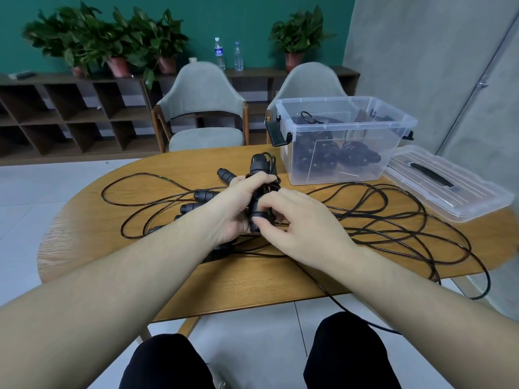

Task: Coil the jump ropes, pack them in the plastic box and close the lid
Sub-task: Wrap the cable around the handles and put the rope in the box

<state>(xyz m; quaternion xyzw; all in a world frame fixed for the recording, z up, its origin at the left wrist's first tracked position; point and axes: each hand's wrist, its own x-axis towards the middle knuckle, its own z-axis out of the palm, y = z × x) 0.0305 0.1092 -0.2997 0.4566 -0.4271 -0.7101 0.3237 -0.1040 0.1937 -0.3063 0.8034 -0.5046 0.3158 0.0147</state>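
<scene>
From my feed: teal back wall [252,21], grey wall [421,66] on the right, pale tiled floor [42,192]. Oval wooden desk [98,234], two grey chairs [202,108] behind it, and a dark cubby shelf [70,108] topped with potted plants [112,37] and two water bottles [219,53].

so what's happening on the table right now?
A person is coiling a black jump rope over the wooden table. The left hand grips the handles and gathered cord, while the right hand pinches the bundle at its near end. More ropes lie loose and tangled on the table. The clear plastic box stands open with a few coiled ropes already inside; its lid lies beside it.
</scene>
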